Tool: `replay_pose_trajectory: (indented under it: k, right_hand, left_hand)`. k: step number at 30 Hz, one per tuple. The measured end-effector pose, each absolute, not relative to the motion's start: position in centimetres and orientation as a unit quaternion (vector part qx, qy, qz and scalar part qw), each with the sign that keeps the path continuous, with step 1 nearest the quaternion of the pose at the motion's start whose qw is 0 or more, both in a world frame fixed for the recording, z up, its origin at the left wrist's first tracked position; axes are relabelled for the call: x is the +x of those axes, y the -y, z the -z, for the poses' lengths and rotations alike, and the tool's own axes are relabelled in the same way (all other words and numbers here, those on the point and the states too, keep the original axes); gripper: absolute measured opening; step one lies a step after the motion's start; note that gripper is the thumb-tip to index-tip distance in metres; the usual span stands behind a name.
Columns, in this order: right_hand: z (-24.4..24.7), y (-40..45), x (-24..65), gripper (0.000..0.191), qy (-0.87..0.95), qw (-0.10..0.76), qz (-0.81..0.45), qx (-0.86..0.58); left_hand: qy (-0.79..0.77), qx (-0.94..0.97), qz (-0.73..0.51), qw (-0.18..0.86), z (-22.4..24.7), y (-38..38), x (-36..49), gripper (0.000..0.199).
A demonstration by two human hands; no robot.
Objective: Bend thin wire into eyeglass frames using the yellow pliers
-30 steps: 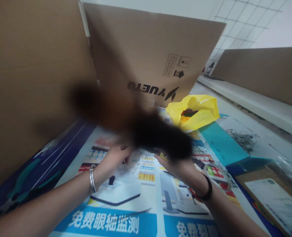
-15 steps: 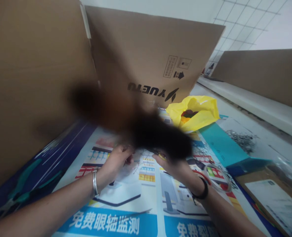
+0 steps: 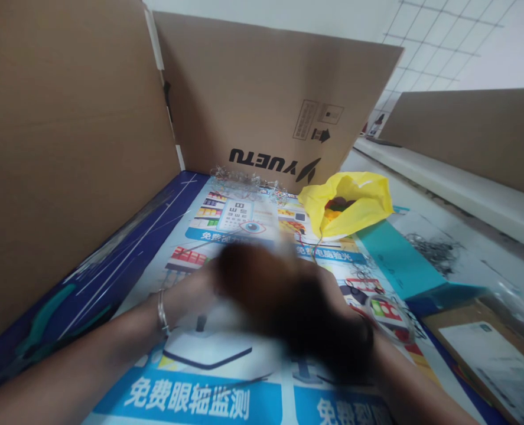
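A large blurred dark and brown shape (image 3: 288,295) close to the camera covers the middle of the view and hides most of both hands. Left of it, my left hand (image 3: 202,289) shows only its back and wrist, with a silver bangle; its fingers are hidden. On the other side, part of my right hand (image 3: 330,286) shows behind the shape, below the yellow bag (image 3: 372,203), its fingers also out of sight. Whatever either hand holds cannot be made out. Both are over the printed poster (image 3: 208,401) on the table.
Cardboard panels (image 3: 244,77) stand at the back and left. Tangled wire (image 3: 239,180) lies along their foot. Teal-handled pliers (image 3: 44,319) are at the left. On the right are a teal folder (image 3: 399,260), a clear round ring (image 3: 390,319) and a package with a white label (image 3: 487,360).
The blurred shape has moved right and down, uncovering the poster's upper part and the wire. My left wrist has shifted slightly left and up. My right hand has moved up a little.
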State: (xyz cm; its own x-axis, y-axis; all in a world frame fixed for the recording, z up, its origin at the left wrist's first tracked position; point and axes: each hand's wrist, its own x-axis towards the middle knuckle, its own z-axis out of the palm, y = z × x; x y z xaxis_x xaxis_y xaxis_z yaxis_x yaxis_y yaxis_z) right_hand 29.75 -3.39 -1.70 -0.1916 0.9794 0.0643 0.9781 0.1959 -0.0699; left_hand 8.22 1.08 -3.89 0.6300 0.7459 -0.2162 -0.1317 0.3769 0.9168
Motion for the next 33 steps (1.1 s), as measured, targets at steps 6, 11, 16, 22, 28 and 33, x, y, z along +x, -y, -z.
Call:
replay_pose_trajectory:
  k: [6, 11, 16, 22, 28, 33]
  right_hand:
    - [2.0, 3.7, 29.3, 0.027, 0.783, 0.038, 0.015, -0.621]
    - [2.4, 3.7, 29.1, 0.027, 0.787, 0.037, 0.032, -0.615]
    - [2.7, 3.6, 29.1, 0.026, 0.786, 0.042, 0.041, -0.616]
    - [2.8, 3.7, 29.0, 0.029, 0.786, 0.043, 0.036, -0.616]
    - [2.6, 3.9, 28.9, 0.030, 0.789, 0.027, 0.015, -0.614]
    - [2.2, 4.0, 28.8, 0.031, 0.791, 0.012, -0.001, -0.612]
  left_hand:
    - [-0.307, 0.495, -0.278, 0.764, 4.3, -1.2, 8.2, 0.013]
    - [-0.310, 0.507, -0.276, 0.755, 5.2, -1.2, 8.2, 0.015]
    - [-0.336, 0.520, -0.296, 0.727, 5.6, -1.2, 8.2, 0.014]
    - [-0.364, 0.541, -0.311, 0.691, 5.7, -1.2, 8.3, 0.020]
    - [-0.379, 0.567, -0.306, 0.664, 5.6, -1.2, 8.3, 0.023]
    - [-0.381, 0.574, -0.296, 0.662, 5.5, -1.1, 8.3, 0.022]
